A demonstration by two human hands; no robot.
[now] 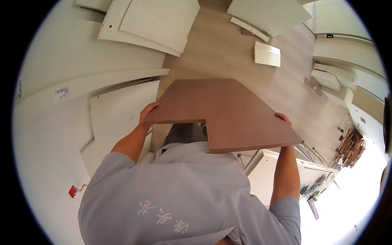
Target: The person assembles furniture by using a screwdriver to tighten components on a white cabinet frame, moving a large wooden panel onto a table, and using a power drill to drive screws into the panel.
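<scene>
A wide reddish-brown board (pixel 222 102) with a rectangular notch cut from its near left edge lies across in front of my body, held up above the floor. At its left edge my left hand (pixel 148 112) grips it, thumb on top and the other fingers hidden underneath. On the opposite side my right hand (pixel 284 118) clasps the right edge, with part of the hand showing over the rim and the rest hidden below. Grey trousers (pixel 183 132) show through the notch.
White panels (pixel 159 20) lean at the far left, and more panels (pixel 126 114) stand beside my left arm. A large pale panel (pixel 271 16) and a small white piece (pixel 267 54) are on the floor (pixel 220 49) ahead. Boxes (pixel 332 77) and a bundle of brown strips (pixel 350 149) lie right.
</scene>
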